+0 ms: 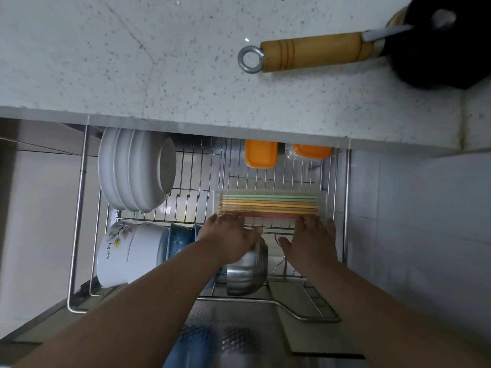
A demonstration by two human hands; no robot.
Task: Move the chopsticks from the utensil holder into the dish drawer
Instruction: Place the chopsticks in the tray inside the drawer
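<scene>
Several pastel chopsticks [268,204] in green, orange, yellow and pink lie side by side in a clear plastic box [324,205]. The box rests on the wire rack of the pulled-out dish drawer [79,208], right of centre. My left hand [228,235] reaches to the box's near left corner, fingers spread. My right hand [310,240] is at the near right corner, fingers apart, fingertips at the box's edge. Neither hand closes around anything. No utensil holder is in view.
White plates [132,168] stand at the drawer's back left; white and blue bowls [127,251] sit at the front left. A steel bowl [247,269] lies under my hands. Two orange-lidded containers [261,154] are at the back. A wooden-handled pan [313,50] lies on the speckled countertop [132,62].
</scene>
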